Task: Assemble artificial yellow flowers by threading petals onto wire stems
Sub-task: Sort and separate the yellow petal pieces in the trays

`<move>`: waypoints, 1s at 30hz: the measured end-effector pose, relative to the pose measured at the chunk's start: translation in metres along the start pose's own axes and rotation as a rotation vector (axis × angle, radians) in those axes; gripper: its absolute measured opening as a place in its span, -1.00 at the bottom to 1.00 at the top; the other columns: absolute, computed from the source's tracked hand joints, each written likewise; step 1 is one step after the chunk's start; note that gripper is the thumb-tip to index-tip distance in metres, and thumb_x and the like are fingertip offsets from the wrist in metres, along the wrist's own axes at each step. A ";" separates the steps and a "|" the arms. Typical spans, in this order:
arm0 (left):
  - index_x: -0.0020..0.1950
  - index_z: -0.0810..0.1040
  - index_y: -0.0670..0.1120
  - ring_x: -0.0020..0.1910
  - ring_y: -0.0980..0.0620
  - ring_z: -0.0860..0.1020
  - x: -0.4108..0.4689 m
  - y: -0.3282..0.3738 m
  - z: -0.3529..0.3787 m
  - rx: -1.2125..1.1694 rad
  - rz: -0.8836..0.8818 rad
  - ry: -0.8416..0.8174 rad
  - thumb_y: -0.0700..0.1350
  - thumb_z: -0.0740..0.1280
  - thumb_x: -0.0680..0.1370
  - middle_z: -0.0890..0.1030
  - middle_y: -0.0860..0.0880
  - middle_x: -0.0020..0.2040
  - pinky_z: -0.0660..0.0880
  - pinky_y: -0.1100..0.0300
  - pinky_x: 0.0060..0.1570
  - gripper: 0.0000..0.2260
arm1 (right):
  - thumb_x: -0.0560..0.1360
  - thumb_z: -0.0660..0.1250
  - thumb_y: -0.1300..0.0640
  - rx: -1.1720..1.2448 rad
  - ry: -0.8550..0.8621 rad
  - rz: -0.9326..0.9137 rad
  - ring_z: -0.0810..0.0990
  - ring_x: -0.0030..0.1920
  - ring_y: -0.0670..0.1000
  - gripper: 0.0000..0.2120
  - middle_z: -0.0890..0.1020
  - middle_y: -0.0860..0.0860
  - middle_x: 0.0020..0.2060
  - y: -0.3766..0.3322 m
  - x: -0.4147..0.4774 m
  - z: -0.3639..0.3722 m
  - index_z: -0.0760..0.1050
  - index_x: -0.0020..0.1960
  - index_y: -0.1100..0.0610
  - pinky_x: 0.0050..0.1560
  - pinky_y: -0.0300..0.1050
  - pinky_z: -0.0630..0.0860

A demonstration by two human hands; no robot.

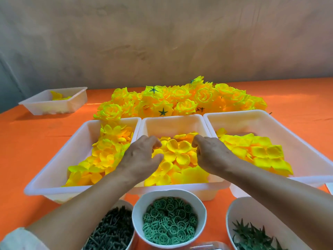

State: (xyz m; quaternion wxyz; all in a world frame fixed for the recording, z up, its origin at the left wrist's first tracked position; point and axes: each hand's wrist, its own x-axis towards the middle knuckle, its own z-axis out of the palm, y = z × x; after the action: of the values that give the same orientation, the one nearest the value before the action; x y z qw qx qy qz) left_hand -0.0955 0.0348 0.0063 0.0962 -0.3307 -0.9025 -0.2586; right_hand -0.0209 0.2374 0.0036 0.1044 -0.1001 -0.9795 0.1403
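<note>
A white middle tray [173, 121] holds loose yellow petal pieces [178, 152], and both my hands are inside it. My left hand [142, 157] hovers over the tray's left side with curled fingers and thumb closing on a petal piece. On the right side of the tray my right hand [212, 154] has its fingers curled down into the petals, the fingertips hidden. Dark stem pieces [113, 230] fill a bowl at the near left. A heap of finished yellow flowers [180, 98] lies behind the trays.
A left tray [79, 141] and a right tray [270, 121], both with yellow petals, flank the middle one. Near me stand a bowl of green rings [169, 221] and a bowl of green star calyxes [252, 235]. A small tray [54, 105] sits far left on the orange table.
</note>
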 end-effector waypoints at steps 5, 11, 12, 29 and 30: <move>0.35 0.37 0.04 0.26 -0.07 0.46 0.029 0.005 0.034 0.137 -0.187 -0.296 0.18 0.38 0.46 0.48 -0.05 0.29 0.43 0.03 0.19 -0.49 | 0.56 0.20 0.07 -0.058 -0.127 -0.006 0.52 0.09 0.18 -0.78 0.59 0.14 0.10 -0.010 0.019 0.011 0.46 0.19 0.06 -0.11 -0.11 0.38; 0.28 0.42 0.04 0.20 -0.05 0.47 0.029 -0.002 0.057 0.110 -0.254 -0.330 0.20 0.41 0.39 0.51 -0.03 0.21 0.45 0.06 0.09 -0.47 | 0.51 0.26 0.15 -0.029 -0.188 -0.034 0.56 0.11 0.14 -0.76 0.60 0.10 0.09 -0.010 0.022 0.032 0.52 0.16 -0.02 -0.14 -0.17 0.36; 0.22 0.44 0.04 0.16 -0.04 0.50 0.029 -0.002 0.057 0.080 -0.267 -0.307 0.18 0.41 0.38 0.54 -0.01 0.17 0.47 0.06 0.06 -0.52 | 0.49 0.26 0.19 -0.033 -0.180 -0.048 0.56 0.10 0.14 -0.75 0.61 0.09 0.08 -0.010 0.021 0.034 0.54 0.14 0.00 -0.15 -0.18 0.35; -0.02 0.59 -0.04 -0.29 0.01 0.70 0.038 -0.004 0.037 -0.790 -0.346 0.006 -0.21 0.37 0.54 0.70 -0.10 -0.16 0.62 0.00 -0.05 -0.92 | 0.40 0.33 0.35 0.835 0.093 0.148 0.58 -0.39 0.04 -0.81 0.57 0.10 -0.22 -0.016 0.018 0.007 0.44 -0.17 0.08 -0.41 -0.19 0.49; -0.05 0.59 -0.02 -0.30 0.03 0.69 0.038 -0.004 0.037 -0.778 -0.335 0.021 -0.21 0.37 0.54 0.70 -0.07 -0.19 0.62 0.01 -0.06 -0.91 | 0.41 0.33 0.33 0.831 0.097 0.155 0.59 -0.37 0.05 -0.82 0.58 0.11 -0.22 -0.016 0.018 0.007 0.44 -0.14 0.06 -0.41 -0.20 0.49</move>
State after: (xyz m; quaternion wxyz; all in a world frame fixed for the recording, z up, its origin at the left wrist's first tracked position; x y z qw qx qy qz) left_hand -0.1274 0.0727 -0.0134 -0.0700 -0.1883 -0.7777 -0.5956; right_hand -0.0429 0.2249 0.0048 0.1710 -0.1295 -0.8232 0.5257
